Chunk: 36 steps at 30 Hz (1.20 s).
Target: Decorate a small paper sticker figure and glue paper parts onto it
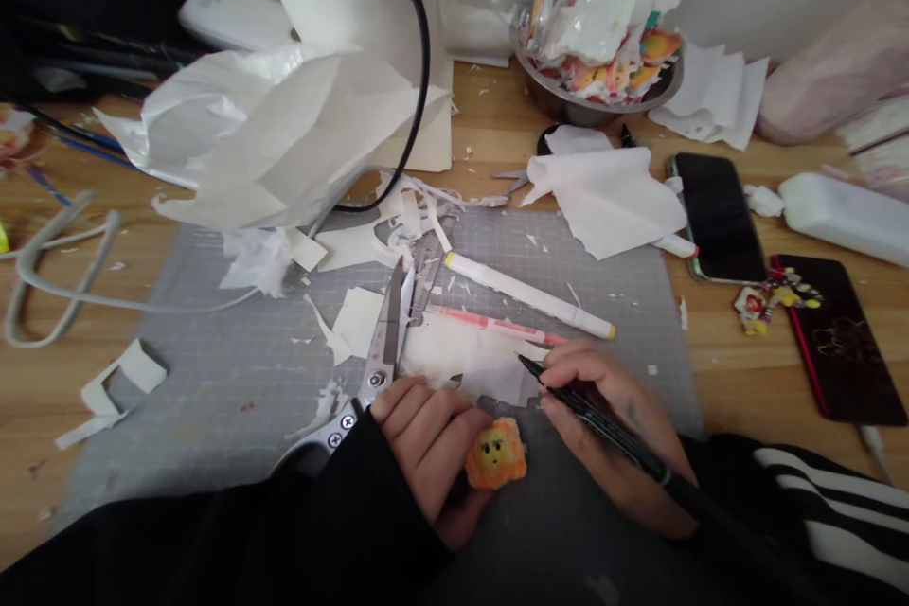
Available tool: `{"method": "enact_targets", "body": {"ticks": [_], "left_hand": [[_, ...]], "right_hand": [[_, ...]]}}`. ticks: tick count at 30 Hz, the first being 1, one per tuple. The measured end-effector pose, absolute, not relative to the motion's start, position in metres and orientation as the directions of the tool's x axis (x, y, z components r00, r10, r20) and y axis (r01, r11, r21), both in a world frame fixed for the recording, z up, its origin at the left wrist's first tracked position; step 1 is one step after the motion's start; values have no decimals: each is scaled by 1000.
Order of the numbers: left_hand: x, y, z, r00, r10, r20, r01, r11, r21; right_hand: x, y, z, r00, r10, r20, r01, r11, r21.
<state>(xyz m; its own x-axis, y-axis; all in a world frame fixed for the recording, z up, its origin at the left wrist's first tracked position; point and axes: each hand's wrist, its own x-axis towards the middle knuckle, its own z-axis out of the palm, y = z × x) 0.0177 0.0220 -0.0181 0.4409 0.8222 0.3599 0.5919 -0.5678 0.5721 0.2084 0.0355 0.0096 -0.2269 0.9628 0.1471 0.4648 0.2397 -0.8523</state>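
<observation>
Wooden tabletop (pixel 43 454) spreads beneath a gray cutting mat (pixel 199 398), with a white paper scrap (pixel 146 365) at its nine o'clock. Rightward, scissors (pixel 383 341) aim their blades toward twelve. Beside them, the left hand (pixel 430 440) pinches a small orange piece (pixel 497 454) with a drawn face, at that hand's three o'clock. The right hand (pixel 632 402) pinches a black pen (pixel 603 424), tip at the piece's twelve, apart from it. A red-edged phone (pixel 838 341) lies at the right hand's two o'clock.

The left hand (pixel 435 445), its fingers (pixel 426 417) curled, grips the orange square (pixel 501 456) from its left side. The right hand (bent into a writing grip) (pixel 614 436) is to the square's right, wrist angled inward.
</observation>
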Motion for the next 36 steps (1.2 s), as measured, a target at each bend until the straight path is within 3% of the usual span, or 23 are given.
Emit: {"method": "enact_targets", "body": {"ticks": [6, 10, 23, 29, 36], "left_hand": [[15, 21, -18, 489, 801, 345, 572, -593, 567], [16, 18, -18, 495, 783, 378, 546, -618, 565], [11, 20, -20, 551, 754, 359, 499, -642, 582], [11, 24, -23, 485, 783, 389, 467, -608, 642], [11, 35, -20, 409, 803, 433, 371, -580, 725]], "right_hand": [[214, 39, 9, -338, 897, 284, 575, 436, -692], [219, 41, 6, -359, 877, 319, 616, 480, -624], [222, 52, 7, -388, 856, 342, 534, 511, -673], [222, 50, 8, -318, 887, 333, 451, 451, -770], [219, 51, 8, -396, 844, 362, 431, 519, -738]]}}
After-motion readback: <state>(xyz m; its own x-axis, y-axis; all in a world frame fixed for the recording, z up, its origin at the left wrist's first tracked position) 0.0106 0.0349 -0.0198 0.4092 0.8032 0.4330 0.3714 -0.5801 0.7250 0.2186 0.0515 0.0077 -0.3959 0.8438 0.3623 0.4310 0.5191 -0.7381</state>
